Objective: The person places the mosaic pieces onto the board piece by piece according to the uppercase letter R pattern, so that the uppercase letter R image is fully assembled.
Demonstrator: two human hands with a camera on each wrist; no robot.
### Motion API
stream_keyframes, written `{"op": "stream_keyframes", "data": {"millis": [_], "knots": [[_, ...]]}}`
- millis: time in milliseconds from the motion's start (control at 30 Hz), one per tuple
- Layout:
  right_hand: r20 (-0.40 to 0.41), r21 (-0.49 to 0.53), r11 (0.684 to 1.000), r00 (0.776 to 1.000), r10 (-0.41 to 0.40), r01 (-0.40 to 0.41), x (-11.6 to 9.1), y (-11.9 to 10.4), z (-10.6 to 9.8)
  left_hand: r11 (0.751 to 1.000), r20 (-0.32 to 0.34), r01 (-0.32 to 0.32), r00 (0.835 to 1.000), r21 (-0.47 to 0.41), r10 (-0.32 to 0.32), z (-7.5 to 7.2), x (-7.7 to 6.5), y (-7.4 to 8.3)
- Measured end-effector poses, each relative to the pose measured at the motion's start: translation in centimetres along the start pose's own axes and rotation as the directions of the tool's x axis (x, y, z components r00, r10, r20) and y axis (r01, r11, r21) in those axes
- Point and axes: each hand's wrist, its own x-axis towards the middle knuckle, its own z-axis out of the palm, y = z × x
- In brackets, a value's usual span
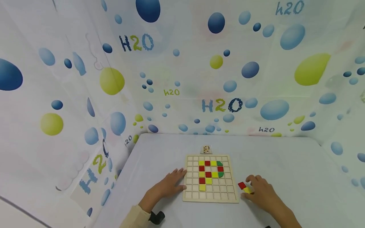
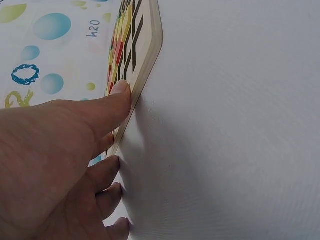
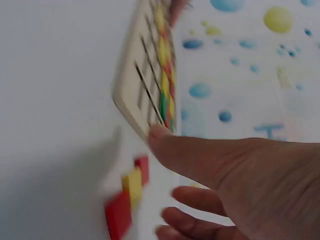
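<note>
A square wooden grid board (image 1: 191,194) lies on the table, with red, yellow and green tiles set in some cells in a P-like shape. My left hand (image 1: 170,184) rests at its left edge, fingers relaxed. In the left wrist view the thumb (image 2: 120,92) touches the board's rim. Beside the board's right edge, my right hand (image 1: 263,192) hovers around a few loose tiles, its thumb and fingers spread apart. A red tile (image 1: 241,185) and a yellow tile (image 1: 247,190) show there. The right wrist view also shows another red tile (image 3: 119,215), hidden by the hand from above.
A small patterned card (image 1: 206,149) lies just behind the board's far edge. The white table (image 1: 159,148) ends at walls hung with a sheet printed with blue and green bubbles (image 1: 219,57). A dark strap device (image 1: 156,217) sits at the left wrist.
</note>
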Motion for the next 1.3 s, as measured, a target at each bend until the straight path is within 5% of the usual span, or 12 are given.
{"op": "stream_keyframes", "data": {"millis": [233, 667, 1300], "knots": [[0.106, 0.108, 0.992, 0.993, 0.06, -0.071, -0.7, 3.3, -0.4, 1.0, 0.0, -0.013, 1.0, -0.021, 0.013, 0.2, -0.1, -0.2], [-0.054, 0.111, 0.994, 0.998, -0.015, 0.021, 1.1, 5.9, -0.1, 1.0, -0.004, 0.011, 1.0, 0.013, -0.011, 0.3, 0.4, -0.7], [-0.085, 0.216, 0.976, 0.996, 0.005, 0.013, 4.3, 1.9, 1.7, 1.0, -0.009, 0.008, 1.0, 0.016, -0.008, 0.5, 0.5, -0.9]]}}
